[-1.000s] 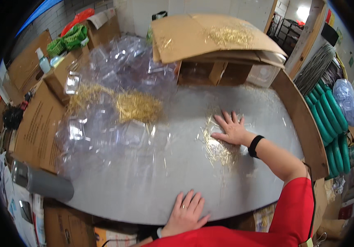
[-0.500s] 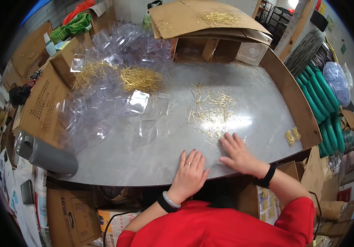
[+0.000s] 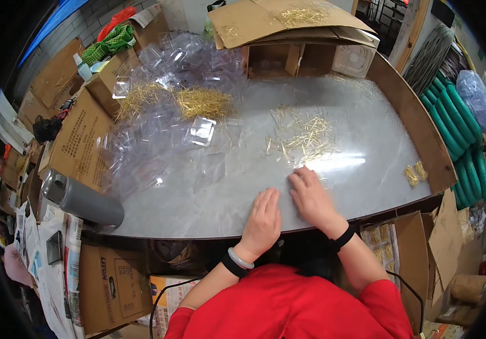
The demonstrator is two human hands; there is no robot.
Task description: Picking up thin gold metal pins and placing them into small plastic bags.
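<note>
A loose scatter of thin gold-coloured pins [image 3: 309, 135] lies on the grey tabletop [image 3: 175, 214] in front of me. My right hand [image 3: 313, 198] rests at the near edge of that scatter, fingers stretched forward and slightly bent, palm down. Its fingertips are beside the closest pins; what may be under them is hidden. My left hand [image 3: 262, 220] lies palm down on the table just to the left, fingers straight and close together, touching no pins that I can see. Two small gold pin bundles [image 3: 415, 174] sit at the table's right edge.
Clear plastic blister shells [image 3: 158, 130] heap up at the left, with a dense pile of gold pins [image 3: 203, 103] on them. A grey bottle [image 3: 82, 200] stands at the left front. Cardboard sheets [image 3: 288, 22] top a wooden box at the back. A wooden board [image 3: 409, 121] borders the right side.
My right hand has drawn nearer to my left hand, its spread fingers coming closer together. My left hand has turned slightly. The view has shifted a little.
</note>
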